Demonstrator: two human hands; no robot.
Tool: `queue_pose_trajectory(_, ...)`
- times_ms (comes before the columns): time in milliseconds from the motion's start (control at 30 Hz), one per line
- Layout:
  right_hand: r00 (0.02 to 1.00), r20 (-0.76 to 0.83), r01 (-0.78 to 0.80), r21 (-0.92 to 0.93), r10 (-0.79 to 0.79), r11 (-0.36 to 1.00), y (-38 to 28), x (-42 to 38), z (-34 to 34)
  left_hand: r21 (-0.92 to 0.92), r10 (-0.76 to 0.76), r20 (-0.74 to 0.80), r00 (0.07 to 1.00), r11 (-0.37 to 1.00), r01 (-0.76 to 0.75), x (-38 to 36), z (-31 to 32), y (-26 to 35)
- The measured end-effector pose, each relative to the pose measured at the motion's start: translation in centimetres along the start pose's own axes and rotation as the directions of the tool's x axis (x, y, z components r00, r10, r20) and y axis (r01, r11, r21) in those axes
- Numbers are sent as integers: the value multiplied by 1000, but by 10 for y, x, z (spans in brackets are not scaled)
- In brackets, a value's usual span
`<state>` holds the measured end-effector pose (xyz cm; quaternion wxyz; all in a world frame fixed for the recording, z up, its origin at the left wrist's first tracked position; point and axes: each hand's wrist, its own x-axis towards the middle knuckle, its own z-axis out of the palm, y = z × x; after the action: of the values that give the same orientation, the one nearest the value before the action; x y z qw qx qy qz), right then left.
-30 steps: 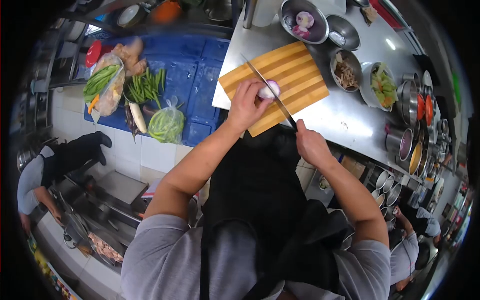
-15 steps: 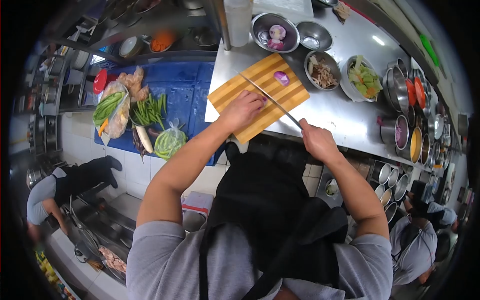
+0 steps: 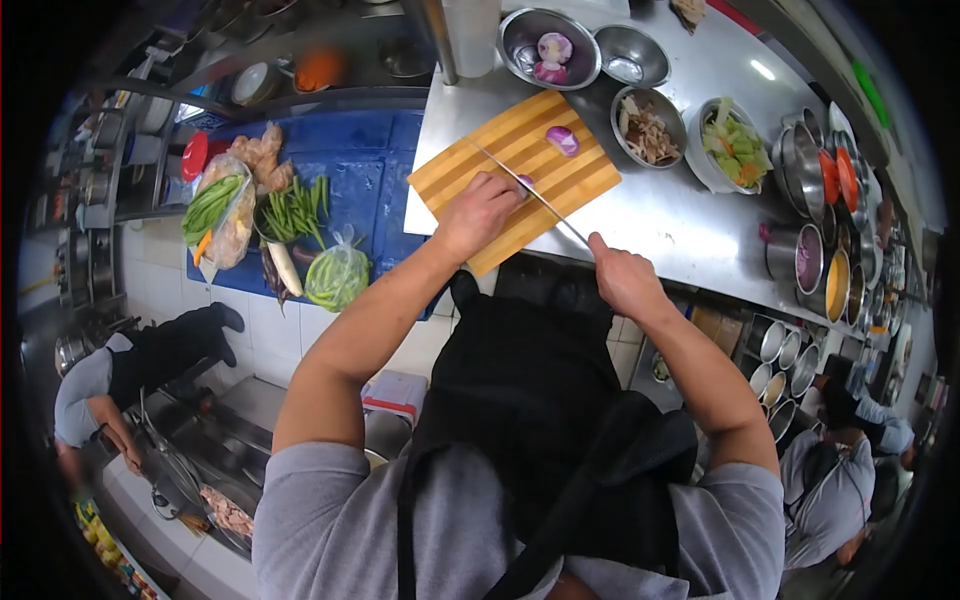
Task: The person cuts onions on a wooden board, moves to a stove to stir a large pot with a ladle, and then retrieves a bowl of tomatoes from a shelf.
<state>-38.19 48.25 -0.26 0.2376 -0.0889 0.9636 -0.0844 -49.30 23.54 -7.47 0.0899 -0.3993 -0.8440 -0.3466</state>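
My right hand (image 3: 626, 280) is wrapped round the handle of a long kitchen knife (image 3: 548, 207), whose blade crosses the striped wooden cutting board (image 3: 470, 168) diagonally. With bent fingers my left hand (image 3: 482, 214) grips a piece of red onion (image 3: 526, 182) on the board, right beside the blade. Most of that piece is hidden by the fingers and the knife. Farther back on the board, apart from both hands, lies another red onion half (image 3: 562, 141).
Behind the board stand a steel bowl with onions (image 3: 510, 55), another steel bowl (image 3: 632, 58), a bowl of brownish shreds (image 3: 648, 128) and a container of chopped greens (image 3: 735, 145). Bagged vegetables (image 3: 338, 272) rest on a blue surface (image 3: 362, 150) at left. Co-workers (image 3: 85, 395) are on both sides.
Both hands and the knife have shifted slightly left. More of the held onion now shows at the blade. At far left, a co-worker's arms have moved.
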Motion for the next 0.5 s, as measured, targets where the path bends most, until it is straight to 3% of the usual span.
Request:
queue_pose_trajectory(133, 999, -36, 7, 46, -5, 999, -16, -11, -17, 4, 34, -23, 999, 999, -33, 1, 0, -2)
queue_pose_trajectory(367, 1000, -25, -1, 71, 3, 997, -6, 5, 24, -55, -21, -61, 998, 998, 18, -7, 4, 0)
queue_pose_trajectory(500, 999, 8, -32, 30, 31, 999, -12, 3, 1, -47, -47, -128, 991, 998, 41, -8, 7, 1)
